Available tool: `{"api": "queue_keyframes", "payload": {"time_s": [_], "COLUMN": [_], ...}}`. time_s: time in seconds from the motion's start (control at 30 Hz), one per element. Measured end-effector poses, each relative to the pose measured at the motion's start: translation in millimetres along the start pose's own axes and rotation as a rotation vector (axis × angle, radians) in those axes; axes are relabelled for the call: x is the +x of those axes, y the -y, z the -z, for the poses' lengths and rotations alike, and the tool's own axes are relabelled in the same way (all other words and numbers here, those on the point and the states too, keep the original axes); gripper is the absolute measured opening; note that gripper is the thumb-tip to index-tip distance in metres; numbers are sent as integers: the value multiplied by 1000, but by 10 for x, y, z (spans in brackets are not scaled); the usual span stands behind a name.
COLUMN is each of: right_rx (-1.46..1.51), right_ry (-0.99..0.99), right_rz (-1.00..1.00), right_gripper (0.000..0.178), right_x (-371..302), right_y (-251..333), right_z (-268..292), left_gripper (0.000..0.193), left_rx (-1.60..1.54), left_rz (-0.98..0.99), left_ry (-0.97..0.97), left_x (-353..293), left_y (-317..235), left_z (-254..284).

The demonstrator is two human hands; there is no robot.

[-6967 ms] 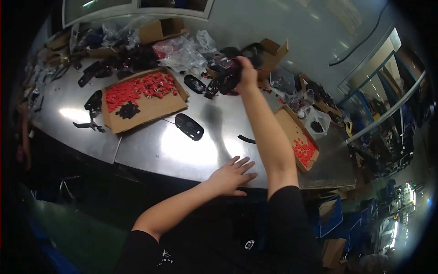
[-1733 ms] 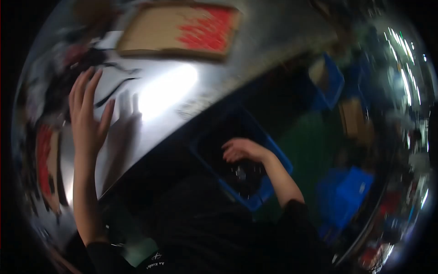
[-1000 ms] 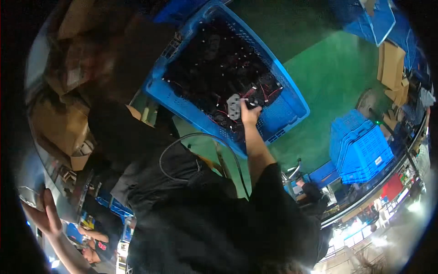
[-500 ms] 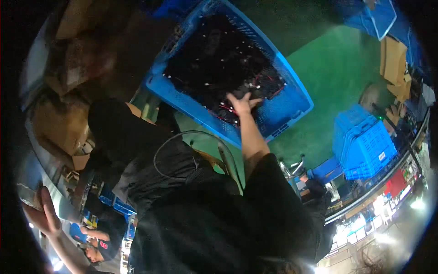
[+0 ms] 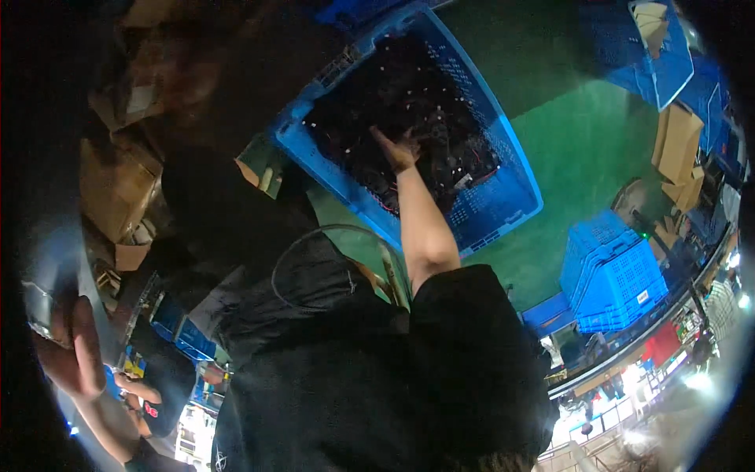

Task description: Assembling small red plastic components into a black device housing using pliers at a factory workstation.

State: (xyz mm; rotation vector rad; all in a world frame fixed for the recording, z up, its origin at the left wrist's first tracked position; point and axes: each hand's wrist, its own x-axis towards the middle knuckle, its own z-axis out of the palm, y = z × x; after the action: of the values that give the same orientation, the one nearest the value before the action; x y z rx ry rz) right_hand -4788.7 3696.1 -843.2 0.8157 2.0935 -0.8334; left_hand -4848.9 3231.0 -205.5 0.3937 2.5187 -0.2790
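A large blue plastic crate (image 5: 503, 141) stands on the floor ahead of me, tilted in the view. Inside it is a dark heap of small black parts (image 5: 385, 86) with white tips and thin red wires; their exact kind is too dark to tell. My right hand (image 5: 399, 149) reaches down into the crate, its fingers apart over the heap, and I see nothing held in it. My left hand (image 5: 75, 354) is raised at the far left rim. Its fingers curve around a shiny greyish thing (image 5: 46, 307), blurred and partly hidden by the hand.
A stack of blue crates (image 5: 609, 271) stands at the right, with cardboard (image 5: 678, 149) beyond. More cardboard boxes (image 5: 118, 185) lie at the left. Another person (image 5: 161, 393) is at the lower left. Green floor (image 5: 578, 149) shows right of the crate.
My right hand has moved left and farther into the heap. Its fingers were spread near the crate's near side before. My left hand stays raised, and the view has shifted slightly.
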Motion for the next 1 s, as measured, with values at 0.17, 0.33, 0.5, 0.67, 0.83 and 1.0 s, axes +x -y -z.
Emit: {"api": "queue_keyframes", "payload": {"time_s": [0.17, 0.33, 0.5, 0.67, 0.83, 1.0], "right_rx": [74, 440, 918, 1063, 628, 1170], "right_ry": [201, 514, 582, 486, -99, 53], "right_rz": [-12, 163, -151, 63, 16, 127], "right_gripper": [122, 108, 86, 77, 60, 54], "right_x": [191, -13, 590, 1124, 383, -289], "right_y": [-189, 98, -387, -908, -374, -33], "right_z": [286, 389, -441, -733, -296, 251], "left_gripper": [48, 42, 37, 37, 45, 61], "left_rx": [-1002, -856, -659, -542, -171, -626], "left_rz": [579, 508, 396, 243, 341, 66], "left_ry": [-129, -126, -109, -422, -148, -441], "left_x": [-196, -257, 18, 222, 257, 755], "left_y": [251, 207, -3, -391, -153, -817], "left_z": [-451, -341, -47, -145, -126, -84]}}
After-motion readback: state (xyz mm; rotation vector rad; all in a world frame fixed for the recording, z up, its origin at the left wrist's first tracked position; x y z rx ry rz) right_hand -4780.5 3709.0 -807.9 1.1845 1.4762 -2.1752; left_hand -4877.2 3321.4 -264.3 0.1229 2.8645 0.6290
